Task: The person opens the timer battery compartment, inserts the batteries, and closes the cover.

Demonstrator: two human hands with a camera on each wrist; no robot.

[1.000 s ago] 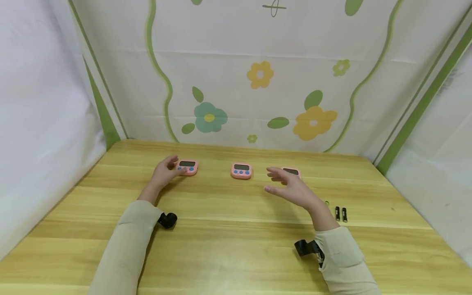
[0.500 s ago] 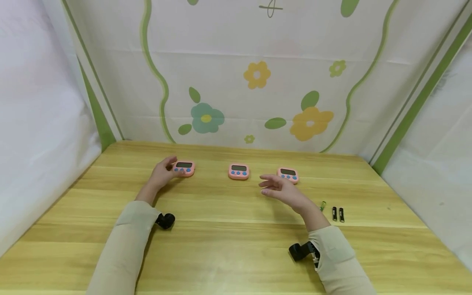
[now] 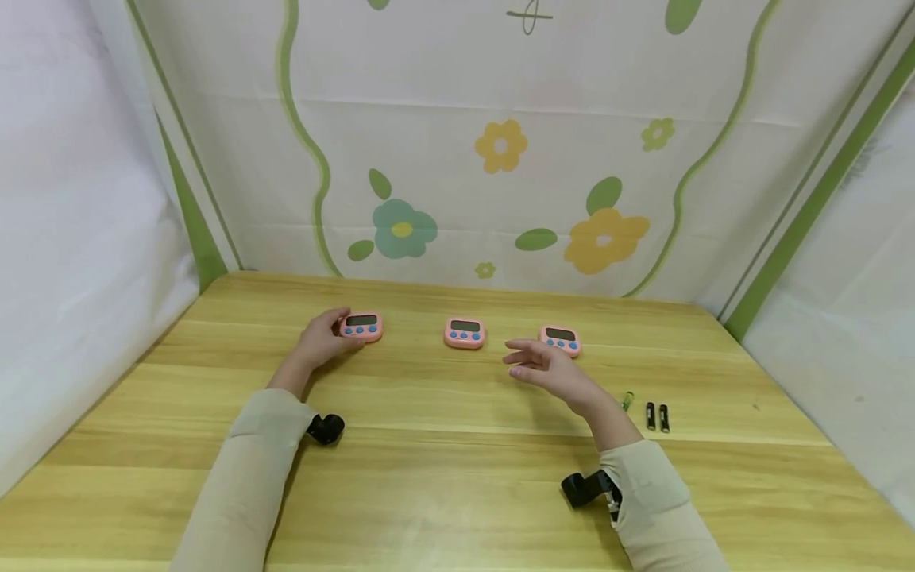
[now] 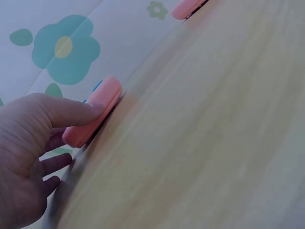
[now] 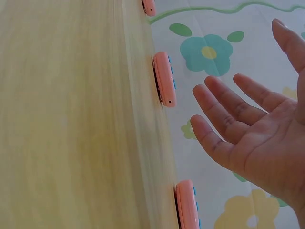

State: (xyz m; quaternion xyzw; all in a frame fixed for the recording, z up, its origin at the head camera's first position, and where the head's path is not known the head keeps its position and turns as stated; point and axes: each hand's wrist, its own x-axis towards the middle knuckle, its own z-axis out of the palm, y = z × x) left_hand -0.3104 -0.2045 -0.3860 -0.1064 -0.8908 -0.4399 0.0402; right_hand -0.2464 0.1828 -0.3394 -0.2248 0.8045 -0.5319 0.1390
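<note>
Three pink digital timers with dark screens and blue buttons lie in a row near the table's back edge. My left hand (image 3: 319, 340) holds the left timer (image 3: 360, 326) by its left end. In the left wrist view the thumb lies along the near edge of that timer (image 4: 110, 89), the index finger is partly hidden behind it, and the other fingers stay apart. My right hand (image 3: 554, 372) hovers with relaxed fingers just in front of the right timer (image 3: 560, 334), holding nothing. Between the hands is the middle timer (image 3: 465, 333), also seen in the right wrist view.
Two black batteries (image 3: 650, 416) lie side by side on the wooden table (image 3: 443, 492), right of my right forearm. A green battery-like cylinder (image 3: 627, 401) lies beside them, partly covered by the arm. A floral white cloth (image 3: 443, 159) stands behind the table.
My right hand has drawn back slightly toward me, uncovering the right timer and more of the green cylinder. My left thumb has shifted from over the buttons to the timer's near edge.
</note>
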